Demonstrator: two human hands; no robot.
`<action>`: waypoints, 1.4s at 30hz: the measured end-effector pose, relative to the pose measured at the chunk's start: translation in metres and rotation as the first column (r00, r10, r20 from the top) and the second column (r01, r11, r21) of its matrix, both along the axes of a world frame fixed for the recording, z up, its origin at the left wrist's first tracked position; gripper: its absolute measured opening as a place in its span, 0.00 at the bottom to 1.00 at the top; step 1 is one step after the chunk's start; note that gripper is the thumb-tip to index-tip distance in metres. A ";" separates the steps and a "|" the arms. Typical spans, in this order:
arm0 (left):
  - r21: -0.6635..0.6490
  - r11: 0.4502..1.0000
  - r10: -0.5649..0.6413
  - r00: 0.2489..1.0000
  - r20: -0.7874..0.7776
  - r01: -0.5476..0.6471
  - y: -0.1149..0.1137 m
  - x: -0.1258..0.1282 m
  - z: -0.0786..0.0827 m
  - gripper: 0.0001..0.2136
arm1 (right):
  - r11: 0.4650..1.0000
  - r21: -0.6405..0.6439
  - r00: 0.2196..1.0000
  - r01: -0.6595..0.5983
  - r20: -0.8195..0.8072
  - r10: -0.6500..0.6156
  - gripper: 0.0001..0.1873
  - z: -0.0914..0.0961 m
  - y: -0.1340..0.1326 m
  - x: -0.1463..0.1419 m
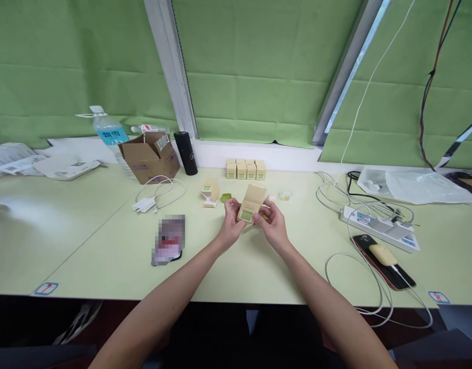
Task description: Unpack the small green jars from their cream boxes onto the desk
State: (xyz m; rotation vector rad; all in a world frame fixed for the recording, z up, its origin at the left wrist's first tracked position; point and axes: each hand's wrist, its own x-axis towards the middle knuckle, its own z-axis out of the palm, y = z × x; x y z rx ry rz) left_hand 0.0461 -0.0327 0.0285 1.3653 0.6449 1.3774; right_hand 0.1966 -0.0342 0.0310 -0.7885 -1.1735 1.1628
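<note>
Between my two hands a small beige card box (252, 203), with a green square on it and a raised flap, is held tilted above the table. My left hand (231, 225) grips its left side, and my right hand (272, 223) grips its right side with the thumb on the front. Just beyond my left fingers sits a small green piece (226, 197). An opened beige box (210, 193) stands to its left. Past my right hand lie a small pale piece (271, 197) and a clear little container (285, 195) with something yellow in it.
Several closed beige boxes (246, 169) stand at the back. To the left are a black bottle (185, 153), cardboard box (151, 160), water bottle (110, 134), white charger (144, 204) and blurred phone (168, 240). Rightward lie a power strip (380, 228), cables and a dark phone (397, 274).
</note>
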 end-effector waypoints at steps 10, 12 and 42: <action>0.001 1.000 0.025 1.000 -0.001 -0.025 -0.003 0.001 -0.003 0.26 | 0.999 -0.025 0.999 0.032 -0.031 -0.033 0.31 0.010 -0.003 0.002; 0.028 1.000 0.003 1.000 -0.022 -0.003 -0.005 0.002 -0.002 0.26 | 0.998 -0.055 0.997 0.026 -0.068 -0.029 0.31 0.014 -0.003 0.006; 0.342 0.871 0.445 0.861 -0.246 -0.353 -0.012 0.004 0.005 0.11 | 0.978 -0.200 0.988 -0.050 -0.156 0.019 0.31 0.019 -0.001 0.010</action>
